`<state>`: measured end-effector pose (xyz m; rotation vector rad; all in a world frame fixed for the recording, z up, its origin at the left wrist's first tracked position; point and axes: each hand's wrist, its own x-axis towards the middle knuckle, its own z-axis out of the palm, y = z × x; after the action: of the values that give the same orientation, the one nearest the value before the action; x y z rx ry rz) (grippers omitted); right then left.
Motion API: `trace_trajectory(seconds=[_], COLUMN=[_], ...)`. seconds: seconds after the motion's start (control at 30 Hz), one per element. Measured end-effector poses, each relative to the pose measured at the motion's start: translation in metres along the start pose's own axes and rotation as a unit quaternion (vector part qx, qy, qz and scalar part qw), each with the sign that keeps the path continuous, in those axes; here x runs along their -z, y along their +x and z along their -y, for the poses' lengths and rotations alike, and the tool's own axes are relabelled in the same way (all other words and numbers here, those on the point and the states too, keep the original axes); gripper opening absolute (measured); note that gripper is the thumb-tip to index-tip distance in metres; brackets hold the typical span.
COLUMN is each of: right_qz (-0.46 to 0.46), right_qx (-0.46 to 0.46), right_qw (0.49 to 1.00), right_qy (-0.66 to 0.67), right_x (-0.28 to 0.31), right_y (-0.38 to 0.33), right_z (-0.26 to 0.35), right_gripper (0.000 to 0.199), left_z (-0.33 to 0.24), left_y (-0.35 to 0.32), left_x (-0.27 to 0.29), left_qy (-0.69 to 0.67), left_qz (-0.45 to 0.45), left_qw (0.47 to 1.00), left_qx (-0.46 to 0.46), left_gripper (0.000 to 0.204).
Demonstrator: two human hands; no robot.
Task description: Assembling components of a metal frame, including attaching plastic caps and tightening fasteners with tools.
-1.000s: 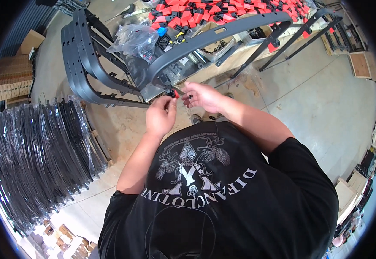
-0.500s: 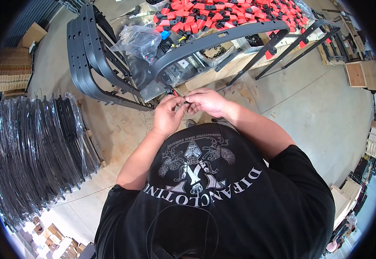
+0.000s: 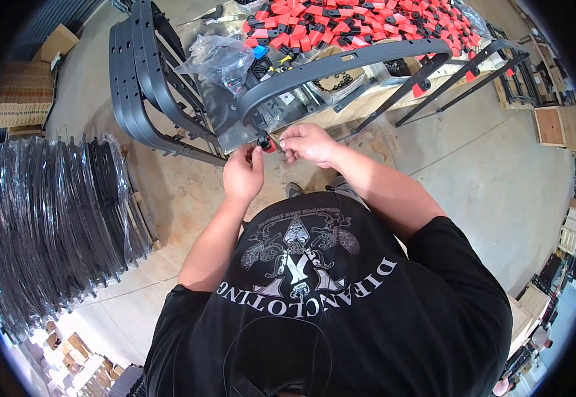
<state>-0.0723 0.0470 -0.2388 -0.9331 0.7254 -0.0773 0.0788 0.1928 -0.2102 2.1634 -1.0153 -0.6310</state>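
A curved dark grey metal frame lies across the table's near side. At its near left end sits a small red-and-black plastic piece, between my two hands. My left hand is just left of this piece, thumb up and fingers curled; whatever they hold is hidden. From the right, my right hand has its thumb and fingers pinched together close to the piece. What the pinch holds is too small to make out.
Red-and-black plastic pieces are heaped on the table. A clear plastic bag and an open box of small black parts lie nearer. More curved frames stand at left, beyond plastic-wrapped black bars. Another frame leans at right.
My hands, close together before, have parted: the left moved slightly left, the right slightly right and up. The red-and-black piece now shows more fully between them.
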Motion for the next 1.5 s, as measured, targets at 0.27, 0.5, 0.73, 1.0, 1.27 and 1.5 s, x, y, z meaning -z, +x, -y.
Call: trace_trajectory(seconds=[0.27,0.5,0.73,1.0,1.27,1.5], right_qz=[-0.034,-0.040,-0.058,-0.076,-0.028,-0.041], right_qx=[0.043,0.062,0.009,-0.006,-0.014,-0.090], right_qw=[0.994,0.985,0.958,0.937,0.979,0.964], right_qy=[-0.094,-0.156,-0.282,-0.340,-0.204,-0.245], right_x=[-0.012,-0.013,-0.017,-0.022,-0.008,-0.021], right_y=[0.030,0.031,0.033,0.043,0.050,0.037], right_z=[0.008,0.009,0.021,0.021,0.012,0.024], right_gripper=[0.017,0.018,0.036,0.041,0.039,0.036], left_z=[-0.012,-0.013,-0.021,-0.020,-0.015,-0.016], left_y=[0.024,0.029,0.032,0.032,0.032,0.034], left_x=[0.001,0.001,0.007,0.007,0.006,0.007], left_qy=[0.223,0.242,0.242,0.253,0.236,0.235], left_qz=[0.100,0.128,0.141,0.150,0.142,0.149], left_qw=[0.969,0.962,0.960,0.956,0.961,0.960], left_qx=[-0.031,-0.015,-0.014,-0.013,-0.011,-0.004], left_gripper=[0.037,0.038,0.039,0.039,0.036,0.036])
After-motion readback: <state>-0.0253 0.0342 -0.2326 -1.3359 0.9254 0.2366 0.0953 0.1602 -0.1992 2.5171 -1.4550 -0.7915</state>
